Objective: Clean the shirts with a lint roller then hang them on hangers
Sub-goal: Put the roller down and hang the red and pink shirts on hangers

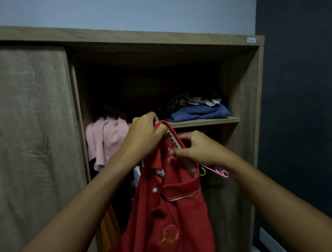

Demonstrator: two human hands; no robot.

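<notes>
A red polo shirt (165,211) with white buttons and a gold antler emblem hangs in front of the open wardrobe, held up by both hands. My left hand (144,134) grips the top of the shirt at the shoulder. My right hand (194,149) pinches the striped inner neck band just below. Whether a hanger sits inside the shirt is hidden by the cloth. A pink hanger (219,172) and a green hook (203,172) show behind my right wrist. No lint roller is in view.
The wooden wardrobe (242,103) has a shelf (205,121) with folded blue cloth (199,113) and a patterned garment on top. A pink shirt (105,141) hangs at the left, orange clothes (108,229) below. The sliding door (32,131) covers the left side. A dark wall stands at the right.
</notes>
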